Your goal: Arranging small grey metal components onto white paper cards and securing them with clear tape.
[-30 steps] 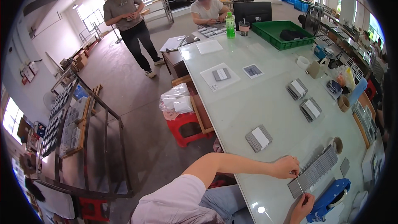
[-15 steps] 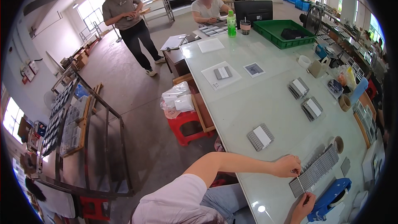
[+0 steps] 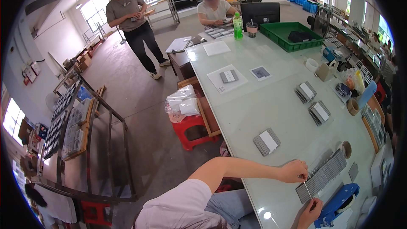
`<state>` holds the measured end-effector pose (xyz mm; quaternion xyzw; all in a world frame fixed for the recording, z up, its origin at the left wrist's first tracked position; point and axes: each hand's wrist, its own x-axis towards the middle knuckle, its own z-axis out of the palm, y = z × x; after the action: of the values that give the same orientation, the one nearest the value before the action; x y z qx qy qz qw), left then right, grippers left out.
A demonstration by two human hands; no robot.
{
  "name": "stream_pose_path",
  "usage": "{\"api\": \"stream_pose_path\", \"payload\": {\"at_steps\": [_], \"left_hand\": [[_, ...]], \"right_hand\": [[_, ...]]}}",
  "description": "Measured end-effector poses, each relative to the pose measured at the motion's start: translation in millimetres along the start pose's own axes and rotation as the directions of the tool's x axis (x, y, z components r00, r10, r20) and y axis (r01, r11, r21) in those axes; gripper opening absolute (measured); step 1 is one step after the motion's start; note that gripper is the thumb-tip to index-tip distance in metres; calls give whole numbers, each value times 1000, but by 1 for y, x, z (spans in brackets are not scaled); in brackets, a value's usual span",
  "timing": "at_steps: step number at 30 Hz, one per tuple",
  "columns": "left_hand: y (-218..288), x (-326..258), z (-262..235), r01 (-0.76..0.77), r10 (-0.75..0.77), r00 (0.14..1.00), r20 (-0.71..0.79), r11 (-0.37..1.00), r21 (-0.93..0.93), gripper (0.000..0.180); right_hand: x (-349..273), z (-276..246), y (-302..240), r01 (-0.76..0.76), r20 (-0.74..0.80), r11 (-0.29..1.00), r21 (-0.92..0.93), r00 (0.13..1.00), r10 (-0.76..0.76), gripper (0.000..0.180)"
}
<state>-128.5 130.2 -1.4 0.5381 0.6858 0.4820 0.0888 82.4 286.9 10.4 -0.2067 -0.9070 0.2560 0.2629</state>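
A long grey panel of small ribbed blocks lies slantwise on the glossy table at the lower right. Across its near end runs a thin pale strip. My left hand pinches the strip's far end at the panel's left edge. At the other end, my right hand has its fingers closed on the strip, by the near edge. Beside the right hand stands a blue tape dispenser. A small grey plate lies right of the panel, and a tape roll sits at its far end.
Several stacks of grey blocks with white labels, one nearest my left arm, lie across the table. Farther back are a green crate, a green bottle and a cup. One person stands beyond the table; another sits.
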Motion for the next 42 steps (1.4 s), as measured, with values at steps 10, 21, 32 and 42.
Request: {"api": "stream_pose_path", "payload": {"at_steps": [10,21,32,42], "left_hand": [[-2,-3,9,-16,15,999,-45,1000,-18,8],[-2,-2,5,-33,33,998,-49,999,-5,8],[0,-3,6,-1,1,1000,-21,1000,-1,8],[-3,-1,7,-37,37,999,-35,999,5,8]], "right_hand": [[0,-16,-16,0,77,993,-121,997,10,26],[2,-13,-19,36,40,993,-111,999,-32,28],[-1,-11,-9,64,17,990,-127,998,-62,28],[-1,-11,-13,62,12,987,-148,998,-61,26]]}}
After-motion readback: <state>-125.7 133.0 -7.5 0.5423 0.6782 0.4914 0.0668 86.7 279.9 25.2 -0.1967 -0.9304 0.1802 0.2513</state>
